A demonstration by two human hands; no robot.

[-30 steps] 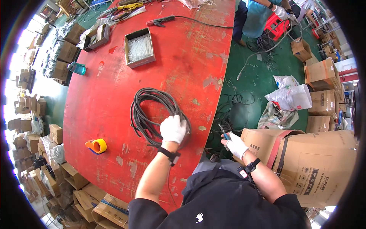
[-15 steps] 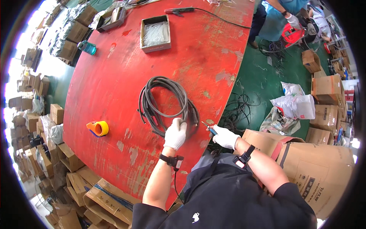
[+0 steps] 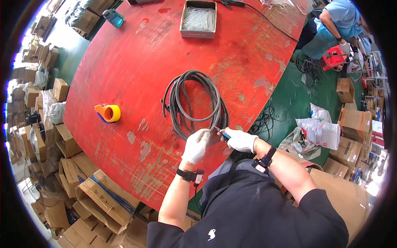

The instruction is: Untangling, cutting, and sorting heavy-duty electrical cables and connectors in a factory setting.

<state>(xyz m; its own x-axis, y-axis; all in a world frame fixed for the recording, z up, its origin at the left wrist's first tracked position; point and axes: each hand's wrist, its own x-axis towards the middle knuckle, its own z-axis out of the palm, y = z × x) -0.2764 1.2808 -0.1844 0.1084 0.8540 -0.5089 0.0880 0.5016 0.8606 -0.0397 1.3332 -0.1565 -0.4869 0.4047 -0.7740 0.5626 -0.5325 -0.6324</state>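
Observation:
A coil of dark grey cable (image 3: 218, 103) lies on the red tabletop (image 3: 136, 78). My left hand (image 3: 197, 144), in a white glove, is closed on the near side of the coil, its fingertips pinching the cable strands. My gloved right hand (image 3: 242, 140) is wrapped round small blue-handled pliers (image 3: 225, 135). The metal tip of the pliers points left and reaches the near right part of the coil, close to my left fingertips. Whether the jaws touch the cable is too small to tell.
An orange-and-yellow tape dispenser (image 3: 109, 113) sits at the left. Farther back are a box of clear strips (image 3: 198, 33) and a teal bottle (image 3: 113, 18). Cardboard cartons (image 3: 109, 198) crowd the left and right. A co-worker (image 3: 331, 25) bends at the far right, near cables on the floor.
My right hand has come left, bringing the pliers' tip from beside the coil to its near edge by my left fingers. The view has shifted, so the table's contents appear displaced.

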